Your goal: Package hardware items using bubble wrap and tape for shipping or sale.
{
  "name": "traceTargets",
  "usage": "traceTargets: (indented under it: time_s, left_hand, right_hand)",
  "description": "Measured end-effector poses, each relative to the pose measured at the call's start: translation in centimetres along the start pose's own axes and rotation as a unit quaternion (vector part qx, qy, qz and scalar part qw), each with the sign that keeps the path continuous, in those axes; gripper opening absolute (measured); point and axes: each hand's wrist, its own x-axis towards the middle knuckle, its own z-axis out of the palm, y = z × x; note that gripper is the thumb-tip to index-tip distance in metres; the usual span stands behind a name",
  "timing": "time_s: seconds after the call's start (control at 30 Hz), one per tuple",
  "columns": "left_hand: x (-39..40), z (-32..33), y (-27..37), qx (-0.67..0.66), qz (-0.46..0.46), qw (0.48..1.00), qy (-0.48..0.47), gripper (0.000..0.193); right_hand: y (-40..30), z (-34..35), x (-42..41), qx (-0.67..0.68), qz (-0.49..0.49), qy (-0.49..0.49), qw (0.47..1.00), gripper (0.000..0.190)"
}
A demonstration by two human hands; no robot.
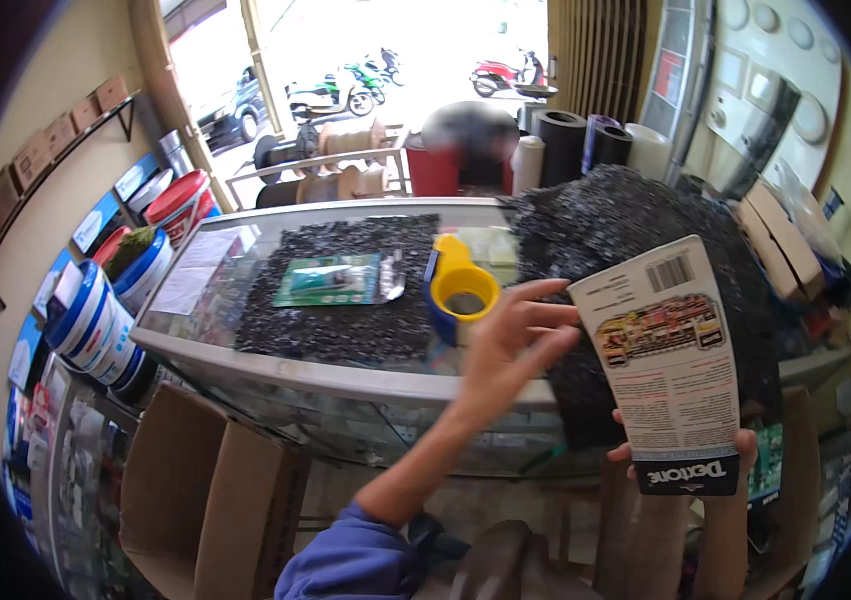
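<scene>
My right hand (746, 450) grips the lower end of a printed Dextone package card (677, 405), fingers showing at both edges. The card stands tilted, with its text upside down and a barcode near the top. My left hand (519, 345) is raised beside it, fingers apart, fingertips at the card's upper left edge; whether they touch cannot be told. Behind my left hand, a yellow and blue tape dispenser (454, 251) rests on the glass display counter (373, 367). A green blister pack (331, 279) lies to its left on a sheet of black bubble wrap (335, 330).
More black bubble wrap (583, 217) is heaped on the counter's right, draping over the front edge. An open cardboard box (245, 495) stands at lower left. Another green pack (765, 465) shows in a box (800, 450) at lower right. Buckets (95, 330) line the left wall.
</scene>
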Motion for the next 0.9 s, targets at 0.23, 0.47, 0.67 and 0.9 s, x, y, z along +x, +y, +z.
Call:
traceTargets:
  time_s: [0.23, 0.47, 0.67, 0.9]
  left_hand:
    - [1.8, -23.3, 6.0, 0.525, 0.055, 0.849, -0.013, 0.026]
    - [4.2, -32.1, 3.5, 0.576, -0.023, 0.794, -0.19, 0.044]
    - [5.3, -33.1, 4.7, 0.424, -0.028, 0.896, -0.127, 0.039]
    - [9.1, -36.0, 10.2, 0.332, -0.068, 0.939, -0.054, 0.039]
  right_hand:
    - [3.4, 8.6, 12.2, 0.015, 0.063, 0.148, 0.987, 0.076]
    - [5.8, 8.2, 22.5, 0.19, 0.106, 0.106, 0.97, 0.053]
    - [5.2, 3.3, 21.8, 0.139, 0.113, 0.15, 0.972, 0.044]
    - [8.0, 8.7, 28.0, 0.065, 0.191, 0.198, 0.959, 0.026]
